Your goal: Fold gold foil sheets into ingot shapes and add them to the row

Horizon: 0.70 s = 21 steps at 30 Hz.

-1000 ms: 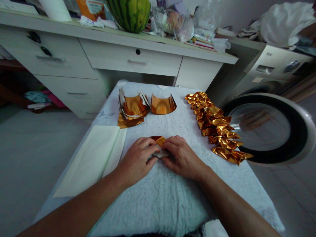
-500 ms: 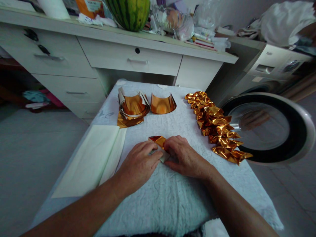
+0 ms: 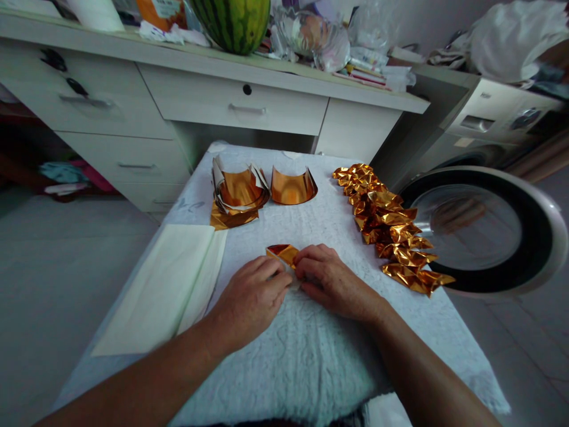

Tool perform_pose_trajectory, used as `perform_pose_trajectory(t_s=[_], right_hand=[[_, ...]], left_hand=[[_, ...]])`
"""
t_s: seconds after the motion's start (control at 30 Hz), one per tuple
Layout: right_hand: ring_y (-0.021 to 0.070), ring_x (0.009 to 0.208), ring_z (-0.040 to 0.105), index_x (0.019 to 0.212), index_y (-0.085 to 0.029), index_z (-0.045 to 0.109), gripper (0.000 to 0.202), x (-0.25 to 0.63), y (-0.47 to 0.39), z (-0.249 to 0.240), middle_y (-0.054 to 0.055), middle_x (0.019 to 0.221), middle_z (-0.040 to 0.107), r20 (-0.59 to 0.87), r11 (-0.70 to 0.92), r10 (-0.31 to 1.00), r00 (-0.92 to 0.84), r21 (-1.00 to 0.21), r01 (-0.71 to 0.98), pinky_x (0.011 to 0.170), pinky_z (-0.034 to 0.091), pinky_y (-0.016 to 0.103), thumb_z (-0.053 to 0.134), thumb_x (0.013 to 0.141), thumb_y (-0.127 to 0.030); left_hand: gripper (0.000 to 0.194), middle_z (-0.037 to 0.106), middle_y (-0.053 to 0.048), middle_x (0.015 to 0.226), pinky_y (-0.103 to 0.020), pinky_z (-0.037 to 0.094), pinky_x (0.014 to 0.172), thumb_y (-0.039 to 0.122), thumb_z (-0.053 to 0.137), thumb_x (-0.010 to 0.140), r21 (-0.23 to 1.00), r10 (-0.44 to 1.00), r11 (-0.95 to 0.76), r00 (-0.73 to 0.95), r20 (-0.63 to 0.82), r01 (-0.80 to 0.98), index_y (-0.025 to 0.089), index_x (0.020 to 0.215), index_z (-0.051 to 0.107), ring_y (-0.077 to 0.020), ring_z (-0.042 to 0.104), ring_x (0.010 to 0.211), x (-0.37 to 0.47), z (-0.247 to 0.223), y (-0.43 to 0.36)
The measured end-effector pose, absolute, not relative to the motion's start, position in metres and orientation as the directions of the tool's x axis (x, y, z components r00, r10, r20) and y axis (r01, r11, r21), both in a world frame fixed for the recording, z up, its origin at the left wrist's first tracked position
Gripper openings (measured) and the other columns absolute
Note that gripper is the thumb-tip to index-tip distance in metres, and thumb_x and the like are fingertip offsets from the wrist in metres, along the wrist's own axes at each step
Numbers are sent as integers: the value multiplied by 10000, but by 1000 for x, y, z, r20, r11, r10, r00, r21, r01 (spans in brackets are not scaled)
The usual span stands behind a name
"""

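A small gold foil paper point(image 3: 284, 254), partly folded with its pale side showing, lies on the cloth-covered table point(image 3: 284, 367). My left hand point(image 3: 255, 292) grips its near left part with bent fingers. On its right side my right hand point(image 3: 329, 279) has its fingers closed on the same paper; the fingertips hide much of the near edge. Curved gold sheets stand beyond in a larger stack point(image 3: 241, 188) and a smaller one point(image 3: 292, 187). Folded gold foil pieces point(image 3: 391, 228) form an overlapping row to the right.
Pale paper sheets point(image 3: 155, 290) lie on the table's left side. Behind stands a white drawer desk point(image 3: 240, 101) with a watermelon point(image 3: 233, 24) on top. An open washing machine door point(image 3: 482, 231) sits beside the table's right edge.
My left fingers have curled further over the near edge of the foil paper, and less of its pale side shows. The stacks and the row are unmoved.
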State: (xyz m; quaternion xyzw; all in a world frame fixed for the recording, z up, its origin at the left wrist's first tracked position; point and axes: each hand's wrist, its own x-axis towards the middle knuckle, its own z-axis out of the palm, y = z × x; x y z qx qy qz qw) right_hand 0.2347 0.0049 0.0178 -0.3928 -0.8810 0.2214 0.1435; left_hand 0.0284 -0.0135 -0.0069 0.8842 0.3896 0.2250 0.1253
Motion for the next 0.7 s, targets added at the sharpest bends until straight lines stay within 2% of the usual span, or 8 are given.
perform_pose_trajectory(t_s=[0.13,0.33,0.53,0.7], right_hand=[[220,1002,513,891,-195,650,85,235,6,17,60,1054,597,86,591,757,-647,-511,624,884,381,370,613,866,-122],[206,990,522,855,-193,632,87,236,7,13,49,1066,607,94,568,772,-629,-546,616,877,379,356,622,858,-107],[176,883,511,865,-192,561,132,235,7,14,20,921,602,90,504,814,-574,-598,623,803,378,314,618,837,-76],[176,892,514,949,-196,563,195,233,6,12,10,922,614,90,447,851,-517,-639,626,801,370,312,643,813,-81]], left_hand=[[30,601,-29,923,-407,483,852,167,624,877,456,779,-621,569,265,637,193,861,624,-223,544,937,31,-6,-13],[116,585,-31,878,-413,466,833,156,562,910,521,814,-566,532,232,639,187,810,612,-220,530,906,34,-6,-11],[125,545,-43,911,-429,466,840,128,551,898,558,846,-520,480,232,647,178,788,580,-224,513,916,35,-6,-13],[121,532,-50,938,-430,475,853,112,549,894,581,855,-507,456,247,637,171,790,570,-223,508,936,37,-7,-12]])
